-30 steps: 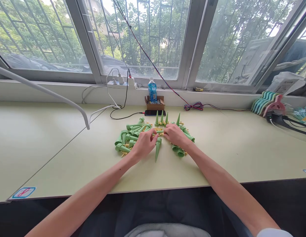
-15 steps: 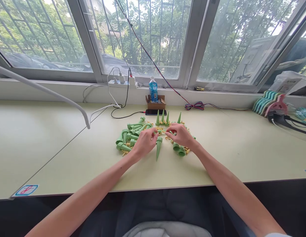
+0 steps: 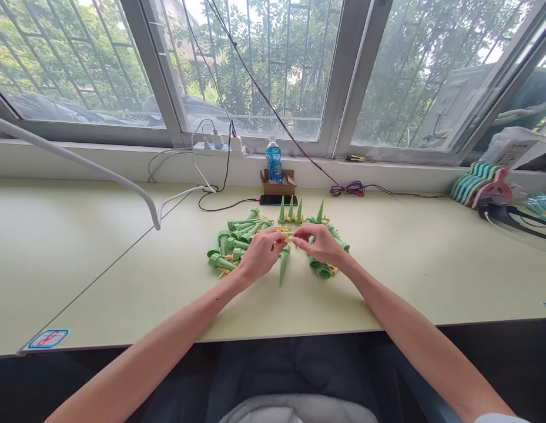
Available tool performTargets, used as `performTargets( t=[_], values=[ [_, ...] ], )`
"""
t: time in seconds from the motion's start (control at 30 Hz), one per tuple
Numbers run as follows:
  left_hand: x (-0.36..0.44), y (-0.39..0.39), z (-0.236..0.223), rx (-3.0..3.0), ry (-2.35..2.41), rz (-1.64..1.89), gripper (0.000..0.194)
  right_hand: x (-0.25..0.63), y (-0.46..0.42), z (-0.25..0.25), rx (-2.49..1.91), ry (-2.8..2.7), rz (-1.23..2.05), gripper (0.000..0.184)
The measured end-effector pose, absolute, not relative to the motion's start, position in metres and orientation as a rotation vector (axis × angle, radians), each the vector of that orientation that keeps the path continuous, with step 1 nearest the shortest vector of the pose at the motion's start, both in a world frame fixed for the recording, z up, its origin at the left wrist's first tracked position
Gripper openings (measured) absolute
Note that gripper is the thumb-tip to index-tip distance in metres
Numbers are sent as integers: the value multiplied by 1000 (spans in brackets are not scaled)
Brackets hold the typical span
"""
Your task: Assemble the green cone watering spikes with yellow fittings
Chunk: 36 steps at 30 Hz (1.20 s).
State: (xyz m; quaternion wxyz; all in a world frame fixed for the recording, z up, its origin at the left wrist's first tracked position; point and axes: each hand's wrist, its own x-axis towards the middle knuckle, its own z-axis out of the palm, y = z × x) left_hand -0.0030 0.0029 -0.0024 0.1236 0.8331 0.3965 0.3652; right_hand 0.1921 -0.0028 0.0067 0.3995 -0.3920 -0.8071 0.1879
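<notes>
My left hand (image 3: pixel 264 252) is closed in a pinch on a small yellow plastic piece (image 3: pixel 287 238). My right hand (image 3: pixel 322 243) has thumb and index finger pinched together at the piece's other end; the fingertips cover most of it. Below the hands lies a green plant watering spike (image 3: pixel 284 267), its point toward me. Left of my left hand is a heap of green watering spikes (image 3: pixel 220 261) with yellow pieces among them. Several spikes stand upright behind the hands, including one spike (image 3: pixel 320 211) on the right. Green caps (image 3: pixel 324 271) sit under my right hand.
Behind the spikes lies a phone (image 3: pixel 278 200), with a small cardboard box (image 3: pixel 279 188) and a blue bottle (image 3: pixel 273 160) beyond it. A white cable (image 3: pixel 123 182) arches over the left side. Coloured hangers (image 3: pixel 479 185) and a black strap (image 3: pixel 515 214) lie at the far right.
My hands have come slightly closer together, the right one shifting a little down. The yellow piece between the fingertips is more covered now. The spikes around have stayed in place.
</notes>
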Motion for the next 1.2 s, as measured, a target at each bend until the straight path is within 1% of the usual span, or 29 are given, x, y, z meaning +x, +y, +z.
performTargets(
  t=[0.33, 0.53, 0.77, 1.2],
  values=[
    [-2, 3, -6, 2522, 1056, 1020, 21, 186, -9, 10, -980, -2055, 534, 19],
    [-4, 3, -5, 2447, 1155, 1053, 14, 190, -3, 6, -1001, -2002, 505, 17],
    [-5, 4, -3, 2402, 1262, 1138, 16, 196, 2, 4, -1099, -1848, 421, 18],
    [-5, 3, -7, 2408, 1300, 937, 26, 193, 0, 4, -1100, -1887, 409, 18]
  ],
)
